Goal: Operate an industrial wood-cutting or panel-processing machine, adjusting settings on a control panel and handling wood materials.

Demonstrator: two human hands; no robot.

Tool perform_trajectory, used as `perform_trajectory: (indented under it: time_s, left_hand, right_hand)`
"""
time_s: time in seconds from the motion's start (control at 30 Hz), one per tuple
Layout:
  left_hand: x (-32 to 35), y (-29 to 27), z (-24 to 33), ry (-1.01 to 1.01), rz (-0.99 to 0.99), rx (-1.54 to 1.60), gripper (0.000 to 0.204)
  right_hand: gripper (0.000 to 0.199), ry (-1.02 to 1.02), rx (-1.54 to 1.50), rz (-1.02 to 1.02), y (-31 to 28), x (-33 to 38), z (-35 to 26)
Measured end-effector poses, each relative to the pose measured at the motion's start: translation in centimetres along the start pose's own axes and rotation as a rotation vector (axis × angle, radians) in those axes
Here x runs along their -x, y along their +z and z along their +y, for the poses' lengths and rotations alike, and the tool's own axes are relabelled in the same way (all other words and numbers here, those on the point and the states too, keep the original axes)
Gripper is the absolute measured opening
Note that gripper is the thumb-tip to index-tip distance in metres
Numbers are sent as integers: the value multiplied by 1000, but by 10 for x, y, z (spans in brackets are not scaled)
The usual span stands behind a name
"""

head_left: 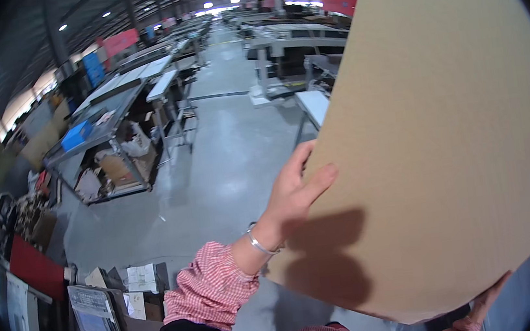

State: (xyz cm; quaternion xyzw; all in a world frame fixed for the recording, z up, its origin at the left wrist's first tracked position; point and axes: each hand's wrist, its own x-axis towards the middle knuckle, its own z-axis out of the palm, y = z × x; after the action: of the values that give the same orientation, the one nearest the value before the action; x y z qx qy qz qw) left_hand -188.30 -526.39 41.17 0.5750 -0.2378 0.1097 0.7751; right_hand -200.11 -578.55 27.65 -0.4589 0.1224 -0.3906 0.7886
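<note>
A large sheet of brown cardboard (pixel 443 119) fills the right side of the view, tilted upright close to me. My left hand (pixel 300 184) grips its left edge, the thumb on the near face and the fingers behind. Down at the lower right, my right hand (pixel 489 300) holds the bottom edge of the sheet; most of its fingers are hidden behind the board. A shadow falls on the cardboard just below my left hand.
A control panel (pixel 97 325) with a lit green button stands at lower left, papers (pixel 142 279) beside it. A workbench (pixel 110 127) with a blue box (pixel 76 134) stands left of the grey floor aisle (pixel 225 131). A white-topped table (pixel 314 106) sits partly behind the cardboard.
</note>
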Motion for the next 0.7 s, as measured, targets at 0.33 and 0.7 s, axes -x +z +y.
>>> perform_trajectory:
  time_s: [0.33,0.7]
  left_hand:
    - [-185,-329,-74,5,225,-1,59]
    - [-363,-677,-134,39,788,-46,57]
  right_hand:
    - [71,16,-66,-308,344,-157,245]
    - [66,224,-121,-896,862,-213,619]
